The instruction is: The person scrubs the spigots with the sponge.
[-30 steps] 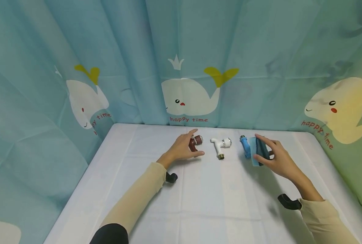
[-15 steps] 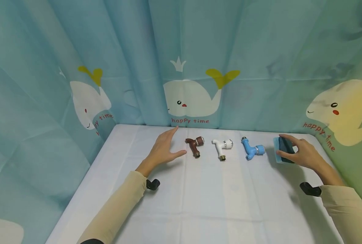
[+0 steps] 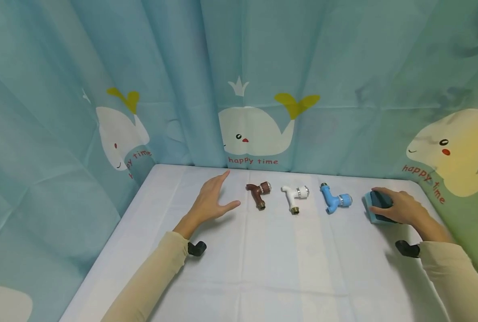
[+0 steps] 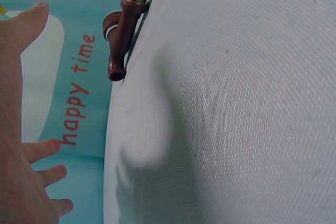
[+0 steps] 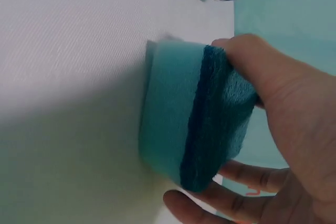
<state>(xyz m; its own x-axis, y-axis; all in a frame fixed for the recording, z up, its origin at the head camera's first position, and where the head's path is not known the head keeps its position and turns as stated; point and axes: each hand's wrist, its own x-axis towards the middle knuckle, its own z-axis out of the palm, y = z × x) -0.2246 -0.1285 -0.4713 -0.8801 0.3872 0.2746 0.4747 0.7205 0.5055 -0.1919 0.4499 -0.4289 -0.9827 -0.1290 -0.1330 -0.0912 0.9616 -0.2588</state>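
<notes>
My right hand (image 3: 402,208) grips a two-layer scouring sponge (image 5: 170,106), light blue with a dark teal scrub side, between thumb and fingers. In the head view the sponge sits at table level near the right rear corner, scrub side up. To its left lies a blue faucet (image 3: 333,199), then a white faucet (image 3: 293,197) and a brown faucet (image 3: 258,194), roughly in a row. My left hand (image 3: 206,201) hovers left of the brown faucet, apart from it, with thumb and fingers spread and nothing held. The left wrist view shows that brown faucet (image 4: 122,35) beyond the spread fingers.
A white cloth covers the table (image 3: 279,259). Behind it and along both sides hangs a blue-green curtain (image 3: 174,112) printed with whales. Black camera mounts (image 3: 197,248) stick out at both wrists.
My right hand has carried the sponge rightward, away from the blue faucet, and lowered it to the table. My left hand has drawn left, away from the brown faucet.
</notes>
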